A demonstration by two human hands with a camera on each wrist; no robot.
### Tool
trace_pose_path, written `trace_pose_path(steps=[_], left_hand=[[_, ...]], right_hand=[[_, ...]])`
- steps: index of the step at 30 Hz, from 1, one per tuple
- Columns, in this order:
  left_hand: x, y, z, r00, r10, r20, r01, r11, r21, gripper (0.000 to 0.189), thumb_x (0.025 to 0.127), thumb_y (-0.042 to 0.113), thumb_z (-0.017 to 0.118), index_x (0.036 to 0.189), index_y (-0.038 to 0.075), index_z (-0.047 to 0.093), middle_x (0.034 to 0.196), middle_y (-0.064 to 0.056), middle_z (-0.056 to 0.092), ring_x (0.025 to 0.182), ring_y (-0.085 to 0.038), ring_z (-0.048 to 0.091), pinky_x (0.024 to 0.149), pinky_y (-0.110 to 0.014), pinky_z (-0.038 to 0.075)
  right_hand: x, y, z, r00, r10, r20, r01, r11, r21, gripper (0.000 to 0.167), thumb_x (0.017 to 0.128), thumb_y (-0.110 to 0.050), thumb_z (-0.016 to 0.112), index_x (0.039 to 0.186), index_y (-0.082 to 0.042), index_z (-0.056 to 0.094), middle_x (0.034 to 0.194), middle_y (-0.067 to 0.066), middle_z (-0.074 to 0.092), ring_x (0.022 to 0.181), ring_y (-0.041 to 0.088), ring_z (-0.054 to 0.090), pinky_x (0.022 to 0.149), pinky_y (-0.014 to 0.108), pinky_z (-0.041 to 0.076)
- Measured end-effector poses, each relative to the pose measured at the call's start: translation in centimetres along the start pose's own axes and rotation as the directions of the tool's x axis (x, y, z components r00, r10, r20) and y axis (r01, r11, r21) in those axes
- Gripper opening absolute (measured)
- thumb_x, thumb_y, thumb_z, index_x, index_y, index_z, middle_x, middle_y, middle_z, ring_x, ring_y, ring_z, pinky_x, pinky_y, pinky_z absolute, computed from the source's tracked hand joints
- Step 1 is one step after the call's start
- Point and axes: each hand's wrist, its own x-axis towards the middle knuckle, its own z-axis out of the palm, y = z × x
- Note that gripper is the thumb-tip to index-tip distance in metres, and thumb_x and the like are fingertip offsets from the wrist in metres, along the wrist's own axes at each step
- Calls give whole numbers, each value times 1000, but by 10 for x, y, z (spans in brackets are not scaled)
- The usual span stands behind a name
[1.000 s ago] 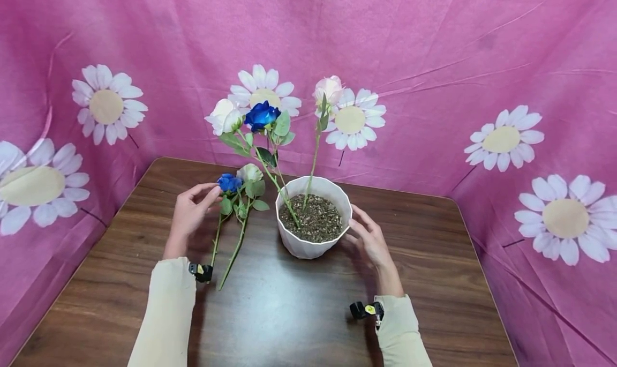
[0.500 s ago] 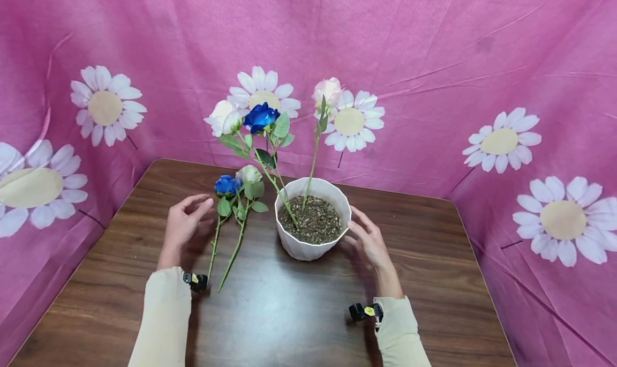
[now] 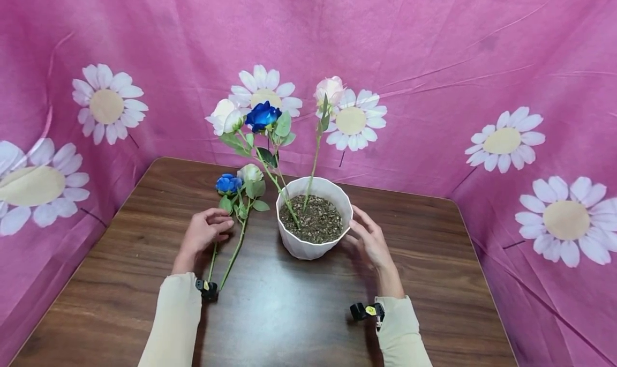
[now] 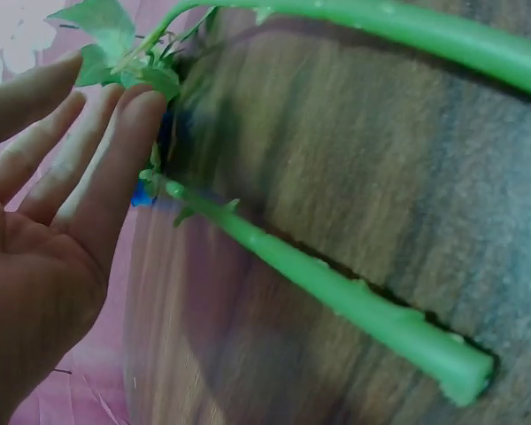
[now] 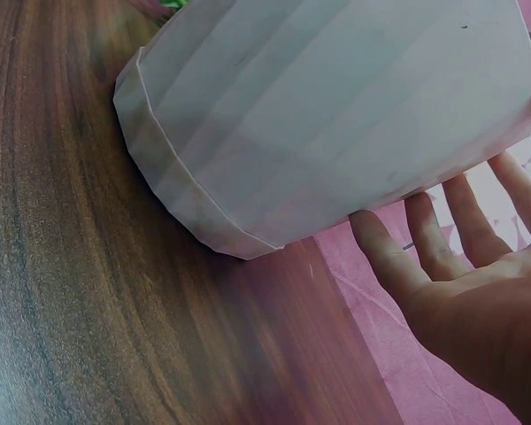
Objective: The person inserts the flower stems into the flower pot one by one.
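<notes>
Since the earlier frames, the left hand [image 3: 204, 233] has shifted down from beside a blue bloom to the stem below it, while the right hand [image 3: 371, 244] keeps its place at the pot. Five roses are visible, in two groups. Two lie side by side on the wooden table [image 3: 424, 249], left of the pot: one lying blue rose [image 3: 228, 184] and one lying pale rose [image 3: 250, 172], blooms toward the far edge, stems toward the near side. Three stand in the single white pot [image 3: 308, 250]: one potted white rose [image 3: 224, 117] and one potted blue rose [image 3: 262, 116], both leaning left, and one pink rose [image 3: 330, 92], nearly upright. Dark soil [image 3: 320, 222] fills the lower part of the pot's visible interior. Left hand: fingers extended and slightly bent, thumb apart, gripping nothing; its fingertips are at the leaves and stem of the lying blue rose, and contact cannot be told. Right hand: fingers spread and fairly straight, tips resting against the pot's outer right wall. Six printed daisies appear on the pink cloth [image 3: 424, 35] behind. Two black wrist cameras [image 3: 207, 290] are worn, one per sleeve.
</notes>
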Motion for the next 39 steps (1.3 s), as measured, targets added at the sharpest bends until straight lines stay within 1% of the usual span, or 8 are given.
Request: trace_pose_path(steps=[4, 11, 17, 22, 26, 31, 34, 39], left_hand=[[1, -3, 4, 997, -43, 68, 40, 999, 37, 39, 94, 2, 71, 126, -17, 57, 111, -24, 72, 86, -11, 70, 74, -35, 63], [2, -10, 11, 981, -110, 162, 102, 993, 56, 46, 94, 3, 72, 133, -14, 54, 121, -29, 66, 95, -20, 71, 77, -34, 63], [3, -13, 16, 972, -133, 196, 122, 990, 66, 49, 92, -1, 71, 135, -16, 51, 123, -34, 64, 95, -24, 72, 73, -35, 63], [4, -14, 18, 965, -144, 220, 130, 989, 76, 51, 93, -4, 68, 138, -17, 48, 121, -31, 65, 94, -21, 72, 68, -31, 63], [5, -17, 19, 966, -135, 222, 137, 991, 6, 51, 95, -6, 65, 141, -17, 45, 119, -29, 67, 94, -22, 72, 70, -31, 63], [6, -16, 17, 973, -94, 209, 124, 982, -139, 52, 97, -8, 61, 144, -18, 40, 123, -33, 64, 91, -22, 73, 75, -34, 63], [7, -17, 16, 981, -66, 182, 108, 967, -231, 54, 97, -10, 60, 146, -17, 36, 122, -31, 65, 89, -18, 73, 76, -34, 63], [7, -17, 19, 993, -44, 114, 84, 923, -376, 56, 97, -13, 58, 148, -16, 34, 113, -18, 72, 87, -17, 74, 77, -34, 62]], right_hand=[[-1, -1, 0, 1000, -1, 1, 1, 1000, 2, 55, 100, 1, 49, 152, 9, 32, 133, 4, 53, 115, 21, 59, 97, 48, 53], [0, 1, -1, 1000, -20, 21, 20, 1000, -4, 54, 101, -2, 53, 152, 7, 36, 135, 6, 52, 116, 22, 60, 97, 48, 54], [0, 0, -1, 1000, -12, 22, 12, 1000, -8, 55, 101, -1, 50, 152, 9, 33, 142, 11, 45, 117, 23, 59, 98, 47, 54], [0, -1, -1, 1000, -6, 16, 6, 1000, -4, 56, 100, 0, 50, 152, 9, 31, 142, 11, 45, 116, 22, 59, 98, 47, 53], [-1, 0, 0, 1000, -3, 12, 3, 1000, 5, 56, 100, 1, 49, 153, 8, 31, 142, 10, 44, 116, 21, 59, 97, 47, 54], [-1, 0, 0, 1000, -5, 11, 5, 1000, 4, 57, 100, 1, 49, 153, 9, 31, 146, 14, 41, 115, 22, 60, 97, 48, 54], [-1, -1, 0, 1000, -2, 11, 2, 1000, 5, 57, 100, 1, 48, 153, 9, 30, 148, 16, 39, 116, 22, 60, 99, 50, 53], [-1, -1, 0, 1000, 5, 7, -5, 1000, 9, 57, 100, 1, 48, 153, 8, 31, 147, 15, 39, 116, 22, 60, 100, 51, 52]])
